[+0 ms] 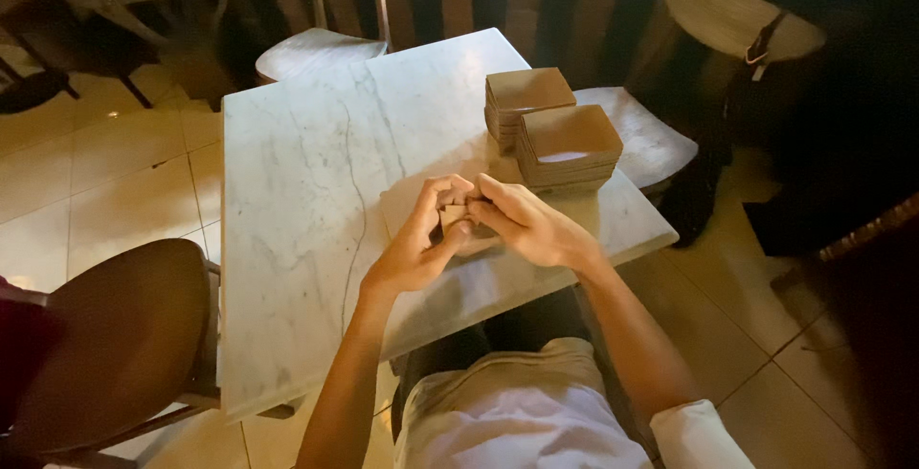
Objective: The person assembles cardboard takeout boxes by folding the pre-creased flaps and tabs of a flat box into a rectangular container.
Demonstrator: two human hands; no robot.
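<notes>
Marble, white with grey veins, makes the top of the square table (306,191), and wooden chairs stand around it, one dark chair (120,335) at the near left corner. On the far right part of the table two stacks of brown paper trays (550,124) stand touching each other. Near the front edge, both hands meet over a small brown paper piece (458,215). The left hand (416,244) closes its grip on this piece from the left, and the right hand (526,225) pinches it from the right, fingers bent tight around it.
</notes>
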